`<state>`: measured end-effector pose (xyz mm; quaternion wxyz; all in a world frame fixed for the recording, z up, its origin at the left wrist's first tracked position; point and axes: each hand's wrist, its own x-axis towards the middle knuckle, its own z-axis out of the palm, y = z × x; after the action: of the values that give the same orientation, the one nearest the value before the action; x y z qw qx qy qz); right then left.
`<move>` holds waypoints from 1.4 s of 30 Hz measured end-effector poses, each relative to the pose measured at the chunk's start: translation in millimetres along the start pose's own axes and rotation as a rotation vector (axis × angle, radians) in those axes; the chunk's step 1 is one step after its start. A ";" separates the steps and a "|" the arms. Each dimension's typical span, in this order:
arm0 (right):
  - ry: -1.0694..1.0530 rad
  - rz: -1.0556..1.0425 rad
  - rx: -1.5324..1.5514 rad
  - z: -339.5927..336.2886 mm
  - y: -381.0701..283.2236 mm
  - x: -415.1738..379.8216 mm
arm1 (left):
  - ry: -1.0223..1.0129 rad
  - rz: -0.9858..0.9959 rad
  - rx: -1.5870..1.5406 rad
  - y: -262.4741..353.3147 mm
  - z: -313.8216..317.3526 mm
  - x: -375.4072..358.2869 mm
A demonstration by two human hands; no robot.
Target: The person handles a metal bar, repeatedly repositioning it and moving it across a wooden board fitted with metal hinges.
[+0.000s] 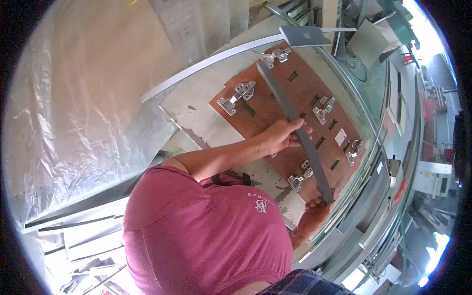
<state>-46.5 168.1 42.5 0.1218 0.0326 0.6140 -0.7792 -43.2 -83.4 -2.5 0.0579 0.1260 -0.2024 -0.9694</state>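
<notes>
A long, flat dark grey strip (313, 156) runs slantwise above a brown board (275, 123). My left hand (286, 135) grips it around the middle, thumb on top and fingers curled at the edge. At the near right end, my right hand (317, 212) has its fingers closed on the same strip. The strip's far end reaches past the board's middle. Several metal cabinet hinges sit on the board, among them a hinge (241, 96) at the left and a hinge (301, 176) close to my right hand. Dark slots and a small white label (340, 137) show between them.
The board lies on a worn, pale work surface (194, 115). A short dark grey piece (305, 36) rests at the far edge, over a curved-looking metal edge (211, 61). Clear plastic sheeting (83, 118) covers something large at left. Long strips and profiles (364, 196) lie along the right.
</notes>
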 end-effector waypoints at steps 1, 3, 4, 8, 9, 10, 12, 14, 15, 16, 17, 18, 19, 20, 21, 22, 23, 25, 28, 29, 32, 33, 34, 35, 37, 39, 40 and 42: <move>-0.001 0.005 -0.002 -5.9 -2.8 2.6 | 0.006 0.000 -0.002 -5.3 -0.2 -7.4; -0.021 0.032 0.001 -14.4 -6.4 4.5 | 0.031 -0.021 -0.013 -14.4 0.5 -21.3; -0.027 0.001 0.035 -18.2 -5.3 4.6 | 0.035 -0.025 -0.012 -16.7 1.5 -26.3; 0.013 -0.005 0.044 -25.4 -2.4 4.6 | 0.084 -0.082 -0.015 -21.5 0.2 -37.5; -0.029 0.016 0.065 -27.7 -0.3 5.5 | 0.072 -0.069 -0.026 -21.8 -0.4 -37.3; -0.071 0.036 0.085 -25.3 -1.1 4.4 | 0.066 -0.075 -0.019 -21.2 0.4 -37.7; 0.012 0.016 0.056 -16.0 -1.2 -1.7 | 0.080 -0.055 -0.024 -21.1 1.1 -39.5; 0.094 0.003 0.025 -9.9 -1.1 -5.2 | 0.072 -0.051 -0.008 -20.9 -0.2 -40.4; 0.078 0.012 0.031 -9.5 -0.3 -6.5 | 0.066 -0.040 0.001 -21.2 -1.4 -41.5; 0.061 0.019 0.037 -9.9 0.4 -8.0 | 0.065 -0.045 0.005 -22.3 -3.7 -42.6; 0.066 0.016 0.042 -10.8 2.0 -9.3 | 0.072 -0.048 0.010 -23.8 -6.3 -42.7; 0.096 0.022 0.100 -11.9 4.7 -10.6 | 0.077 -0.053 0.016 -23.8 -5.4 -42.7; 0.126 0.027 0.157 -13.4 6.8 -12.2 | 0.071 -0.060 0.022 -24.7 -3.1 -42.3; 0.135 0.024 0.162 -19.2 7.0 -14.5 | 0.063 -0.072 0.031 -26.8 -0.3 -42.1; 0.085 0.010 0.123 -29.7 5.8 -17.5 | 0.056 -0.086 0.039 -28.9 3.7 -42.3; 0.037 -0.003 0.083 -39.8 4.5 -21.0 | 0.052 -0.096 0.044 -32.8 9.0 -41.1; 0.048 -0.005 0.086 -47.6 3.4 -25.1 | 0.040 -0.144 0.049 -39.2 16.0 -38.0; 0.170 -0.106 0.050 -63.3 1.1 -34.7 | 0.024 -0.207 0.058 -55.3 29.5 -32.4; 0.378 -0.168 0.025 -72.7 -10.2 -54.6 | -0.037 -0.303 0.074 -87.2 44.2 -29.8; 0.382 -0.201 0.023 -85.3 -9.4 -60.5 | -0.046 -0.349 0.094 -98.6 47.4 -29.8; 0.469 -0.241 0.079 -91.3 -12.5 -80.9 | -0.054 -0.443 0.119 -114.9 54.1 -38.8; 0.481 -0.255 0.079 -96.5 -11.2 -86.8 | -0.043 -0.477 0.119 -117.4 55.2 -41.8; 0.484 -0.241 0.115 -100.3 -8.9 -90.8 | -0.046 -0.496 0.126 -118.8 54.5 -44.7; 0.505 -0.239 0.119 -104.3 -7.3 -94.5 | -0.046 -0.494 0.112 -119.3 52.8 -48.5; 0.527 -0.195 0.133 -105.8 -3.5 -101.0 | -0.048 -0.513 0.107 -119.7 48.4 -53.5; 0.539 -0.223 0.173 -99.5 0.0 -107.7 | -0.101 -0.554 0.122 -119.1 43.3 -52.8; 0.538 -0.223 0.147 -96.8 0.3 -111.9 | -0.108 -0.575 0.131 -119.5 42.1 -52.5; 0.567 -0.222 0.179 -88.0 -2.5 -121.6 | -0.116 -0.599 0.143 -120.5 40.9 -53.7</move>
<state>62.0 271.8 47.7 -0.1435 0.1919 0.5522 -0.7985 -9.9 50.5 -3.4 -0.2508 0.1282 -0.2267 -0.9324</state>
